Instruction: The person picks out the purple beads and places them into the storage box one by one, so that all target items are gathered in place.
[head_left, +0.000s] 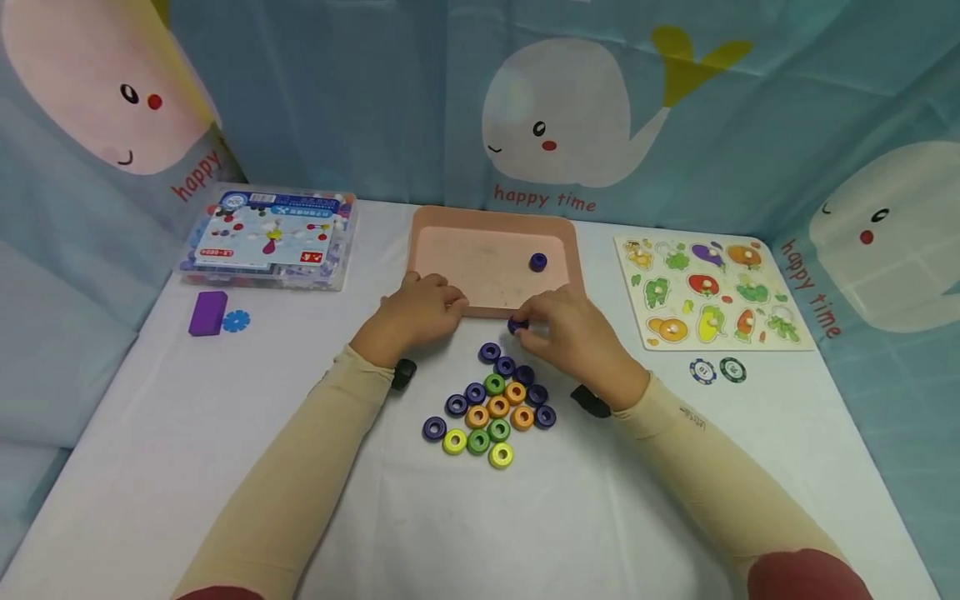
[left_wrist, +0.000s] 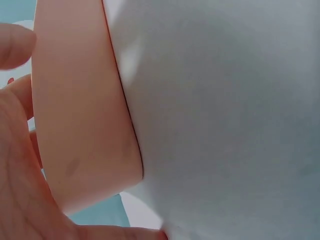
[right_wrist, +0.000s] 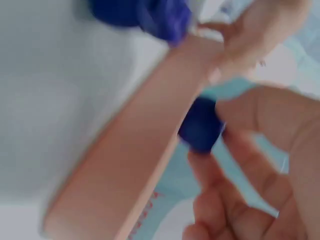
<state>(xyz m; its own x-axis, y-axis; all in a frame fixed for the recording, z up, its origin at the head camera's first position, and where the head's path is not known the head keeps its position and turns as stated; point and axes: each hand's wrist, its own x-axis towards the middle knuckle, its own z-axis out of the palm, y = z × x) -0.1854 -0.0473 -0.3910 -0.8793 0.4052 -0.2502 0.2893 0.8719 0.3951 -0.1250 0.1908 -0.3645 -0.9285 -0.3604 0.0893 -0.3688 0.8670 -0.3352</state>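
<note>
In the head view, my right hand (head_left: 573, 337) pinches a dark blue ring bead (right_wrist: 201, 125) between thumb and fingers at the front rim of a shallow pink tray (head_left: 495, 312). A second dark blue bead (head_left: 537, 262) lies inside the tray. My left hand (head_left: 411, 317) rests at the tray's front left corner, fingers extended; in the left wrist view its fingers show on both sides of the tray wall (left_wrist: 85, 110). Just in front of the tray lie several loose beads: dark blue, orange (head_left: 498, 407), green (head_left: 478, 442) and yellow (head_left: 501, 455).
A clear box of colored pieces (head_left: 270, 237) stands at the back left, with a purple block (head_left: 207, 313) and a blue flower-shaped piece (head_left: 236, 321) before it. To the right are a vegetable puzzle board (head_left: 686, 287) and two round chips (head_left: 702, 372). A whale-print curtain (head_left: 360, 108) hangs behind.
</note>
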